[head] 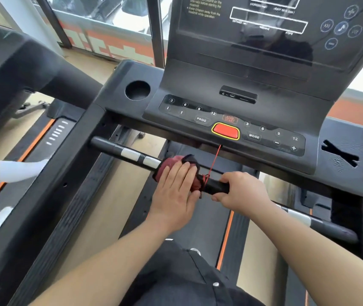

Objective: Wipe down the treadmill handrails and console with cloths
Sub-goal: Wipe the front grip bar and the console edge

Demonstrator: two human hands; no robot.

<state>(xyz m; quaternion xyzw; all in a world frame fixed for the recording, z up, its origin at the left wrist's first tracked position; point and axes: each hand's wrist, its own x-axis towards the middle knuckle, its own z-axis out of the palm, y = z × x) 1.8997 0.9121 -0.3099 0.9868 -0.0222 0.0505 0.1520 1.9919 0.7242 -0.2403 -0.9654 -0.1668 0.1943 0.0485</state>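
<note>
Big window (101, 18) w/ orange-white strip low on the glass, daylight coming in, cars (132, 12) outside. Tan floor (81, 58). 2nd treadmill (21, 62) at left.

- Two forearms (114, 259) come in from the bottom edge of the view, both bare as far up as the picture shows.
- The left hand (176, 191) and the right hand (244, 191) are bare too.
- A dark charcoal shirt (176, 281) fills the bottom centre, its fabric lightly creased.
- Small round pale buttons (216, 284) sit on the shirt front, one above another.
</note>
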